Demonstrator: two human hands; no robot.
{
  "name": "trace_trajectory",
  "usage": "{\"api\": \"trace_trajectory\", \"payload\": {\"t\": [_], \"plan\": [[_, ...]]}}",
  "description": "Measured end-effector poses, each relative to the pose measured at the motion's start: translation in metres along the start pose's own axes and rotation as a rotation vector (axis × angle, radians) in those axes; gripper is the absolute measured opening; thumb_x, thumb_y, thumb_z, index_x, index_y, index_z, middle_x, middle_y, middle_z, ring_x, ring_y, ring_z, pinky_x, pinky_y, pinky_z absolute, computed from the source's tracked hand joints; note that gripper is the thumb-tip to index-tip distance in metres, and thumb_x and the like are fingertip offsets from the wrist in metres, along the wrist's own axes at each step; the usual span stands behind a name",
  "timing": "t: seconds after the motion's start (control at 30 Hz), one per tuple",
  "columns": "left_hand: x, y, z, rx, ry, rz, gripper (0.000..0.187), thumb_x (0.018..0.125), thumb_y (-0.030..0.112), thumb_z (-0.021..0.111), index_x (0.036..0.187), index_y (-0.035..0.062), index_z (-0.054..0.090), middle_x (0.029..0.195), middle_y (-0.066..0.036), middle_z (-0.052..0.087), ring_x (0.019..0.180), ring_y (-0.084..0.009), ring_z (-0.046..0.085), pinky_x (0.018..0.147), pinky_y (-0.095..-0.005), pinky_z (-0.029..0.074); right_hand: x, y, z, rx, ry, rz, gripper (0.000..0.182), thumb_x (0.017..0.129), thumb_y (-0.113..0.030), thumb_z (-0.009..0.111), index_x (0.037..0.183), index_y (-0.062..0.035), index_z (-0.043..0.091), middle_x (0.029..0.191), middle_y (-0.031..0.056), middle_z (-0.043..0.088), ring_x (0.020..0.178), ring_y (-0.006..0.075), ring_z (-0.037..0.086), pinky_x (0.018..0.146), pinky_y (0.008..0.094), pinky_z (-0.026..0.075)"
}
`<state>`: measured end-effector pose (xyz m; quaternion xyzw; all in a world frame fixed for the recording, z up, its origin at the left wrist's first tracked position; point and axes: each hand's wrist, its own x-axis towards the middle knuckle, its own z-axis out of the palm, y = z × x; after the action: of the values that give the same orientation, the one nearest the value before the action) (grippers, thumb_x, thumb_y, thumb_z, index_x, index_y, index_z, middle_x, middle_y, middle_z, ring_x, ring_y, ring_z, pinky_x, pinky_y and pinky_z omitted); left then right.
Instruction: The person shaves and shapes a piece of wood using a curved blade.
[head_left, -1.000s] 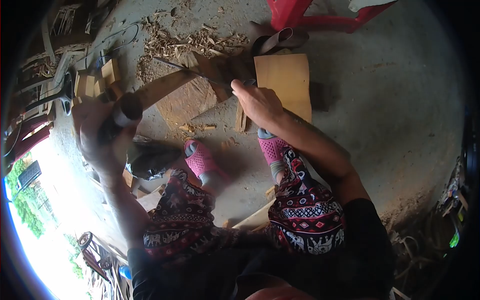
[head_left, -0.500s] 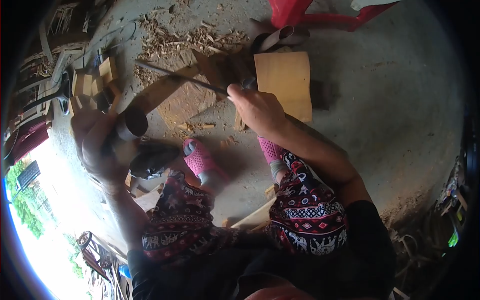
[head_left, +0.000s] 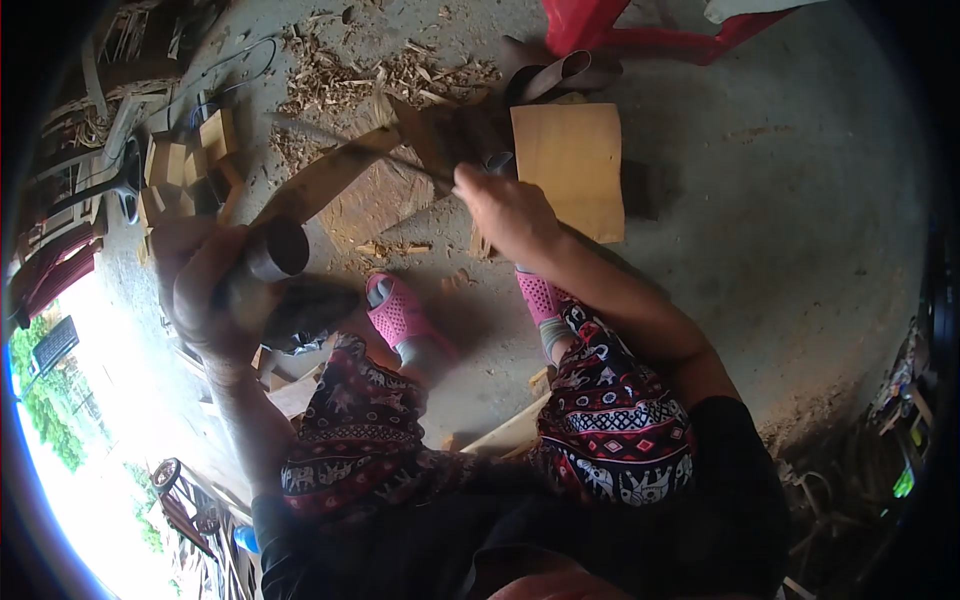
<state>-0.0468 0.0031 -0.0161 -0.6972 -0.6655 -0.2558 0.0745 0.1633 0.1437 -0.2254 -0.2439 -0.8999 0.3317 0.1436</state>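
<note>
My left hand (head_left: 205, 300) is closed around a dark, round-ended cylinder (head_left: 278, 250), its flat end facing up and right. Motion smears the fingers and a darker bulky shape beneath them. In my right hand (head_left: 510, 215), fingers closed, is a long thin dark rod (head_left: 405, 165) pointing up and left, its far end blurred; I cannot tell what kind of tool it is. Under the rod a curved strip of brown wood (head_left: 335, 180) runs from near my left hand toward a flat wooden board (head_left: 375, 205) on the floor.
Wood shavings (head_left: 390, 75) litter the concrete floor. A tan wooden block (head_left: 567, 170) stands right of my right hand, with brown rolled sheets (head_left: 560, 75) behind it. Small wood blocks (head_left: 180, 160) are stacked at left. A red plastic stool (head_left: 590, 30) is at the top. My pink sandals (head_left: 400, 310) are below.
My left hand and the cylinder have shifted slightly right. The rod's far end has blurred with movement, while my right hand stays nearly in place.
</note>
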Motion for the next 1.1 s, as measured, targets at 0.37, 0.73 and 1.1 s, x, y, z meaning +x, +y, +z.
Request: {"api": "trace_trajectory", "payload": {"t": [0.37,0.73,1.1], "plan": [[0.000,0.013,-0.008,0.092,-0.052,-0.213,0.048,0.072,0.014,0.079,0.113,0.0103,0.054,0.107,-0.011,0.055,0.098,-0.0274,0.057,0.077,-0.0384,0.050,0.015,0.048,0.022,0.121,-0.085,0.068,0.025,0.095,-0.024,0.051,0.112,-0.0067,0.045,0.070,0.0195,0.062,0.063,0.0415,0.061,0.053,0.0502,0.048],[0.005,0.013,-0.010,0.161,-0.147,-0.075,0.081,0.065,0.079,0.057,0.100,0.0070,0.058,0.097,-0.009,0.047,0.082,-0.0229,0.054,0.065,-0.0385,0.046,-0.007,-0.049,-0.051,0.161,-0.043,0.014,0.015,0.095,-0.019,0.050,0.095,-0.0054,0.044,0.063,0.0153,0.059,0.058,0.0371,0.062,0.049,0.0457,0.048],[0.007,0.017,-0.004,0.137,-0.086,-0.192,0.076,0.069,0.074,0.061,0.098,0.0038,0.058,0.094,-0.011,0.048,0.085,-0.0265,0.053,0.069,-0.0407,0.045,-0.005,-0.042,-0.047,0.131,-0.052,0.016,0.015,0.091,-0.018,0.055,0.099,-0.0068,0.048,0.069,0.0132,0.063,0.062,0.0331,0.064,0.050,0.0436,0.050]]}}
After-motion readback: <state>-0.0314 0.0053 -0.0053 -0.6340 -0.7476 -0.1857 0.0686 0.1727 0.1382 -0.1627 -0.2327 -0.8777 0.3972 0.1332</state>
